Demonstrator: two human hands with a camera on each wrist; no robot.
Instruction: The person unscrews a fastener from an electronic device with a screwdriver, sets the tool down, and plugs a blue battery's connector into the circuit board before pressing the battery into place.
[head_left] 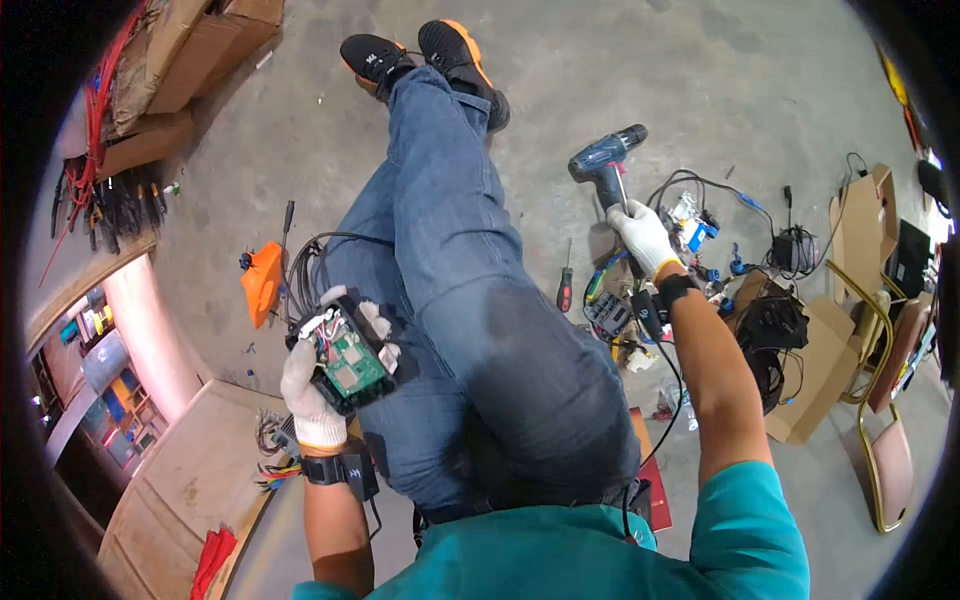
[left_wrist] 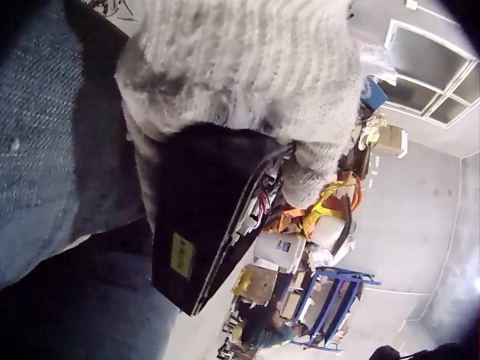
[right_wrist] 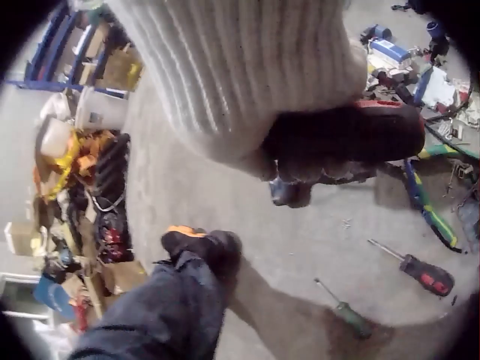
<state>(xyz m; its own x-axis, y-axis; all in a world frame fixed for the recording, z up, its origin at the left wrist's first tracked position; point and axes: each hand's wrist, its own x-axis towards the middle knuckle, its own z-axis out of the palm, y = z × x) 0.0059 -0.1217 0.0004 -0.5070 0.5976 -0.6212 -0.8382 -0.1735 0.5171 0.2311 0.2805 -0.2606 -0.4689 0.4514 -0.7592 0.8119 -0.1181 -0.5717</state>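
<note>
My gloved left hand (head_left: pixel 305 385) grips a black plastic housing by its side, above the left thigh. A green circuit board (head_left: pixel 352 366) with white connectors and thin wires sits in the housing's open face. The left wrist view shows the case's black outer side (left_wrist: pixel 196 202) with a yellow label (left_wrist: pixel 181 256). Over the floor on the right, my gloved right hand (head_left: pixel 643 238) holds a screwdriver by its thick black-and-red handle (right_wrist: pixel 360 135), the metal shaft (head_left: pixel 620 182) pointing away from me. Just past it, a cordless drill (head_left: pixel 606 156) overlaps the shaft in the head view.
A red-and-black screwdriver (head_left: pixel 566 287) and a green-handled one (right_wrist: pixel 349 320) lie on the floor. Cables and electronic parts (head_left: pixel 700 232) spread beyond my right hand. An orange piece (head_left: pixel 262 283) lies at left. Cardboard boxes (head_left: pixel 215 60) and a chair (head_left: pixel 890 460) stand at the sides.
</note>
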